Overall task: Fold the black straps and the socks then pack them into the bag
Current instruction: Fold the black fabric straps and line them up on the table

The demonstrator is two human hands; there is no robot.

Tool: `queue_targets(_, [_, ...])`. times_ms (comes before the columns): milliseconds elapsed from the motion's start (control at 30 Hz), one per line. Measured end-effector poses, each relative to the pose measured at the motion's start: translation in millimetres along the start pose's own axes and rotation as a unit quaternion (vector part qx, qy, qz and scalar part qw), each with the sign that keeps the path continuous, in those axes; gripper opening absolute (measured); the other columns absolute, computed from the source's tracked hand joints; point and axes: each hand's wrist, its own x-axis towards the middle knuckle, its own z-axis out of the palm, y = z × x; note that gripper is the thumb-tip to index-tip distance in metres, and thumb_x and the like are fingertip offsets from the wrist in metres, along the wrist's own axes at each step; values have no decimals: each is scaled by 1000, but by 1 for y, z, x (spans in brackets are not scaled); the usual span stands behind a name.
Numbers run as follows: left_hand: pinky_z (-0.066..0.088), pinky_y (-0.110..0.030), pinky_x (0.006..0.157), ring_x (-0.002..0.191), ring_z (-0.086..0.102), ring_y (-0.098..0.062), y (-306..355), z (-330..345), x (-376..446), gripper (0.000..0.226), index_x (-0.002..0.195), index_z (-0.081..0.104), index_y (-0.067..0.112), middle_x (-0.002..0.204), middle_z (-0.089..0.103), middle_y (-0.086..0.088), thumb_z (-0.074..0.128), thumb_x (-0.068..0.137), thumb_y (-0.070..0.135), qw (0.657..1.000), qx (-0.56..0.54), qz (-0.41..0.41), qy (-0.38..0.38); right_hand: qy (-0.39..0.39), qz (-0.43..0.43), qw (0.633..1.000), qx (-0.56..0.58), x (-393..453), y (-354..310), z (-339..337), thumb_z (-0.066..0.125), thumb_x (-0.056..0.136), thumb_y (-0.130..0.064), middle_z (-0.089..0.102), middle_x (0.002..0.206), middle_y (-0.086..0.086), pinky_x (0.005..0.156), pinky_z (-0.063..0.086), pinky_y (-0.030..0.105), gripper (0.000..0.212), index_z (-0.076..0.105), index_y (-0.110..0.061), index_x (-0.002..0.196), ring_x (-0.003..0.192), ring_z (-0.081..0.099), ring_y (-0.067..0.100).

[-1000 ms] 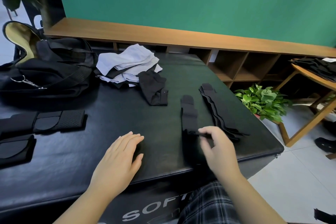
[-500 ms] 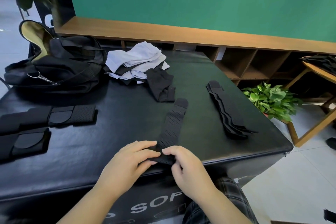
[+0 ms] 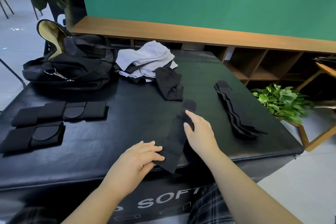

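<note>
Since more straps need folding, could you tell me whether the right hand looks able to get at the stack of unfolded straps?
Probably yes: the stack of unfolded straps lies uncovered just beyond the right hand, with only bare table between them.

left grip [image 3: 140,158] flat, right grip [image 3: 199,132] outstretched
</note>
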Motion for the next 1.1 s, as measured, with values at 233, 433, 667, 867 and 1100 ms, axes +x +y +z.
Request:
queue_targets(233, [14,-16,113,128,35,12,0,-7,-15,52,107,61,41,128,53,24,76,74,2,1000,-13,23,-12,2,-15,999,33,11,-16,10,48,97,-24,46,141,0,108,33,40,42,46,-19,139,131,40,18])
queue_targets(433, [15,-16,113,126,42,0,-1,-7,-21,50,104,64,35,129,56,16,80,70,2,999,12,38,6,-18,-112,993,15,10,-35,14,48,97,-20,38,149,0,113,27,33,46,41,-19,143,138,31,14])
queue_targets(667, [17,-14,112,131,37,-5,3,-19,-25,17,98,62,28,131,56,9,63,85,18,998,51,33,36,-4,-152,988,39,13,-60,14,47,97,-18,44,144,-3,110,26,23,42,46,-19,140,134,35,11])
queue_targets(867, [15,-11,111,133,29,3,4,-23,-25,48,105,54,31,135,51,12,75,74,1,1000,15,7,15,60,-54,996,42,5,-54,20,47,96,-19,59,123,-1,99,41,33,34,57,-15,128,115,51,17])
queue_targets(1100, [17,-6,106,135,22,12,1,-23,-16,55,108,55,43,135,35,40,63,75,0,1000,-8,-19,13,65,10,998,-21,4,-29,16,47,95,-23,61,98,0,86,43,37,26,66,-21,112,99,49,21])
